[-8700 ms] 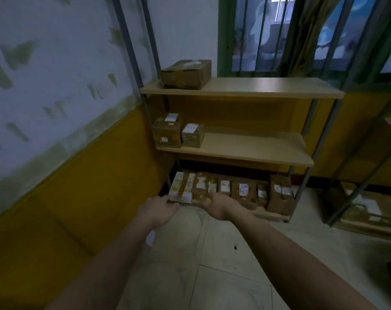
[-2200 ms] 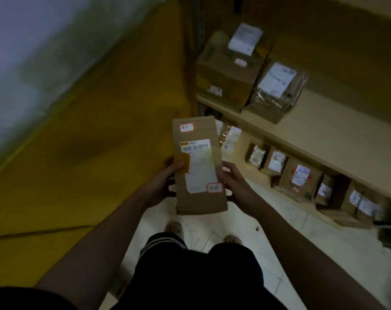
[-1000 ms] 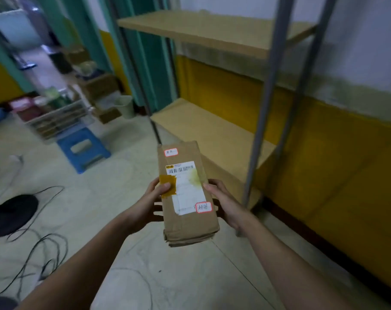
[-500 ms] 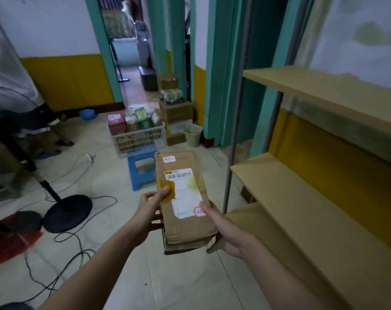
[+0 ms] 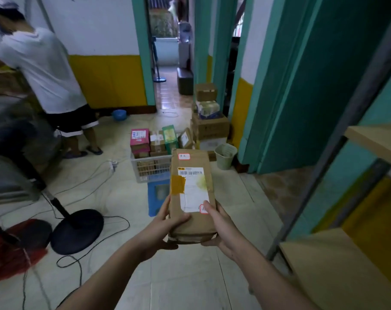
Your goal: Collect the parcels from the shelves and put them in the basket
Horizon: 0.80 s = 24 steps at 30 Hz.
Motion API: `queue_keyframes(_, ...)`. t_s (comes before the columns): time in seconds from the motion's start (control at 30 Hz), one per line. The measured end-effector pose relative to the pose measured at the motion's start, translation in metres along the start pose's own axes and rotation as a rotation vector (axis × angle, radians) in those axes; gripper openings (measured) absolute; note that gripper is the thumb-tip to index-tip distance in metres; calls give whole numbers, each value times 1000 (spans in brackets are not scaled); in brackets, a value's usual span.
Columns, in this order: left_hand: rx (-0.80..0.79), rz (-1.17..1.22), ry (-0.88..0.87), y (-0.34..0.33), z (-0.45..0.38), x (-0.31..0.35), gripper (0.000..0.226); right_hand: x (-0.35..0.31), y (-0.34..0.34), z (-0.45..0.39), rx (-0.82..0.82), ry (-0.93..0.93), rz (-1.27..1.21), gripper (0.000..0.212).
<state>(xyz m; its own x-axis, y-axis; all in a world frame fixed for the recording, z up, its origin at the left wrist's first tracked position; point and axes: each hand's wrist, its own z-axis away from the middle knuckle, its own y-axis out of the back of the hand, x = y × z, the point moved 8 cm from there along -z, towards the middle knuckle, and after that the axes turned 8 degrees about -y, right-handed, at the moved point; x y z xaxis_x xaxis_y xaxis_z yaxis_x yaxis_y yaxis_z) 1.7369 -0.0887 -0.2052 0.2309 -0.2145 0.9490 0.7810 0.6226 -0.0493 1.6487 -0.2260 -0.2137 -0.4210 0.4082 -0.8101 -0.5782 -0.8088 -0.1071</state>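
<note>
I hold a long brown cardboard parcel (image 5: 191, 193) with a white barcode label in front of me, at chest height. My left hand (image 5: 165, 227) grips its near left edge with the thumb on top. My right hand (image 5: 219, 224) grips its near right edge, thumb on the label. Straight ahead, a white slatted basket (image 5: 145, 168) stands on a blue stool (image 5: 157, 195). It holds several parcels, among them a pink box (image 5: 140, 138) and a green box (image 5: 170, 136). The held parcel hides the basket's right side.
A person in a white shirt (image 5: 44, 70) bends at the far left. A fan stand with a black round base (image 5: 77, 231) and cables lies on the floor at left. Wooden shelves (image 5: 337, 265) stand at right. Stacked cartons (image 5: 209, 121) and a small bin (image 5: 225, 156) sit by the teal door.
I have turned and come closer to the basket, which is now nearer and directly behind the parcel. Both hands still hold the parcel, the left thumb lower on it. A person has come into view at left.
</note>
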Motion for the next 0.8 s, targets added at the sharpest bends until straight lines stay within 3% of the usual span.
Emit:
queue_keyframes(0.1, 74, 71, -43, 42, -57, 9, 86, -30, -24, -62, -7, -11, 35, 30)
queue_keyframes(0.17, 99, 98, -29, 71, -101, 8, 88, -47, -36, -107, 19, -31, 48, 35)
queue_keyframes(0.27, 77, 108, 23, 103, -165, 5, 90, -67, -48, -170, 74, -111, 29, 43)
queue_keyframes(0.4, 56, 157, 78, 134, -234, 10, 73, -92, -59, -237, 126, -189, 36, 47)
queue_keyframes(0.53, 41, 148, 126, 161, -307, 23, 62, -125, -64, -304, 148, -247, 32, 41)
queue_keyframes(0.8, 72, 225, 171, 196, -484, 27, 50, -192, -42, -474, 138, -184, 41, 28)
